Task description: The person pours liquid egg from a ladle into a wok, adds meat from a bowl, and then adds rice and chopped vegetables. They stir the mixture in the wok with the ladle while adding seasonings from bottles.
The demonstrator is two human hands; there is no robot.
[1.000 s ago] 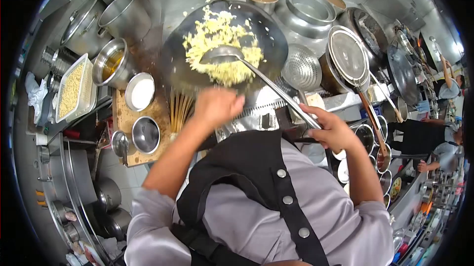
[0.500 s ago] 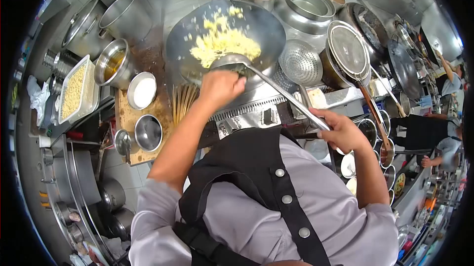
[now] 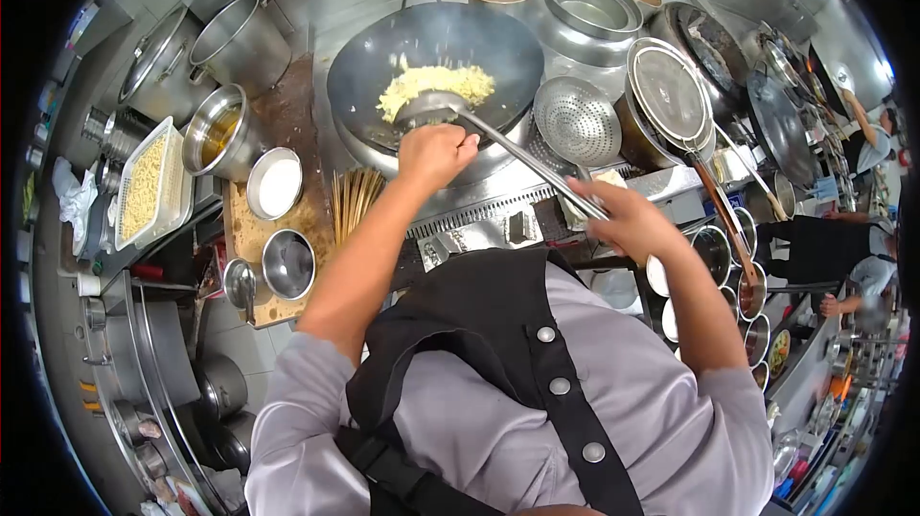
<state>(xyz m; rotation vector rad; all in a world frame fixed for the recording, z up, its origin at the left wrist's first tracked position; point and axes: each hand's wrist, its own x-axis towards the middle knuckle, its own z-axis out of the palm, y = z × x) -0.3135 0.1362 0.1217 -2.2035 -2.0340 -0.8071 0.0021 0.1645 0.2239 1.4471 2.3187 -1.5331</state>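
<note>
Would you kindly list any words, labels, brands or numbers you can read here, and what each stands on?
None is legible. The wok, the ladle and the steel pots carry no visible text; the small coloured items at the lower right are too blurred to read.

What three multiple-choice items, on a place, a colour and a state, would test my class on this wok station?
1. Where is the bowl of the ladle?
A. in the perforated strainer
B. in the wok, at the near edge of the food
C. on the wooden board
2. What colour is the food in the wok?
A. red
B. green
C. yellow
3. What is the right hand doing?
A. gripping the ladle's long handle
B. lying open and empty
C. lifting a lid
Answers: 1 B, its bowl rests against the heap inside the wok; 2 C, the heap is pale yellow; 3 A, it is closed round the handle's end.
</note>
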